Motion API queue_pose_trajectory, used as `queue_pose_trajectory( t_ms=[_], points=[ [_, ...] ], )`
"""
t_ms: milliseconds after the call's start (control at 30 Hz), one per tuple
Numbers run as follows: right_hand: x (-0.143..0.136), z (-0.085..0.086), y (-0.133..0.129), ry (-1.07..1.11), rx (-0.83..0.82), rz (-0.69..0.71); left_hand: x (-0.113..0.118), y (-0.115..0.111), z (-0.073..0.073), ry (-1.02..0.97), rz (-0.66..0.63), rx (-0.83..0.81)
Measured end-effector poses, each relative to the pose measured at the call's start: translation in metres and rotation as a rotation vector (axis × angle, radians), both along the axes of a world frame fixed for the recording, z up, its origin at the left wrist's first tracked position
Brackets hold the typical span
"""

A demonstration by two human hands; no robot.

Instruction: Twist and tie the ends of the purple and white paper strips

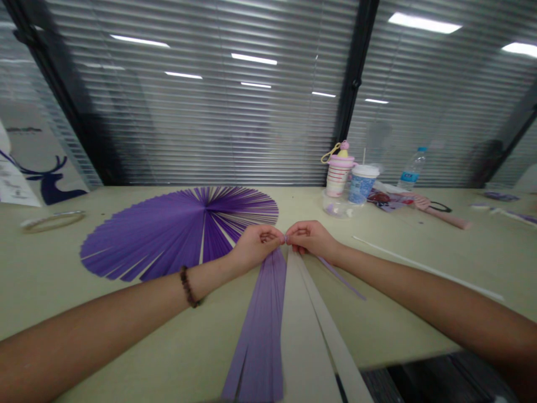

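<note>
My left hand (260, 242) and my right hand (309, 238) nearly meet at the middle of the table, each in a pinch. Between them they hold the gathered top end of a bundle of strips. Light purple strips (266, 313) fan down on the left of the bundle, and cream strips (304, 330) spread down on its right. One thin purple strip (344, 279) sticks out below my right hand. Behind my left hand a large round fan of purple strips (146, 235) lies flat, darker toward its right side.
On the table (168, 347), a striped cup (338, 176), a blue cup (362, 186) and a bottle (411, 170) stand at the back right. A white stick (428, 267) lies beyond my right forearm. A ring-shaped item (54, 220) is at left.
</note>
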State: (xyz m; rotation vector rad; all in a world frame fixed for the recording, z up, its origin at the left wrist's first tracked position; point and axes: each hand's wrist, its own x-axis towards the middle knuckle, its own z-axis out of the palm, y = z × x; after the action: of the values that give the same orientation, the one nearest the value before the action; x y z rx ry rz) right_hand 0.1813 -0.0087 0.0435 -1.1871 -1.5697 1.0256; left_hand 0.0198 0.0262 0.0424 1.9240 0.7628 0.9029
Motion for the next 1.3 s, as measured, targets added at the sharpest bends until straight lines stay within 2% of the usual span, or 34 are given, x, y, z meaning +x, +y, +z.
queue_pose_trajectory(
  t_ms=[333, 600, 867, 1100, 1300],
  points=[
    [0.0016, -0.0019, 0.0004, 0.018, 0.000, 0.000, -0.0017, 0.0005, -0.0021, -0.008, -0.011, -0.008],
    [0.0007, -0.0012, -0.0004, -0.047, 0.016, -0.038, -0.0012, 0.0009, -0.0009, -0.047, 0.032, -0.047],
    [0.0006, 0.0032, -0.0037, 0.005, -0.005, 0.003, -0.0006, 0.0027, -0.0036, -0.055, 0.029, -0.058],
    [0.0002, 0.0038, -0.0041, 0.014, -0.011, -0.004, -0.0001, 0.0003, -0.0015, -0.155, 0.042, -0.121],
    [0.0007, 0.0035, -0.0040, 0.021, -0.001, 0.012, -0.0007, 0.0004, -0.0005, -0.085, 0.063, -0.062]
  ],
)
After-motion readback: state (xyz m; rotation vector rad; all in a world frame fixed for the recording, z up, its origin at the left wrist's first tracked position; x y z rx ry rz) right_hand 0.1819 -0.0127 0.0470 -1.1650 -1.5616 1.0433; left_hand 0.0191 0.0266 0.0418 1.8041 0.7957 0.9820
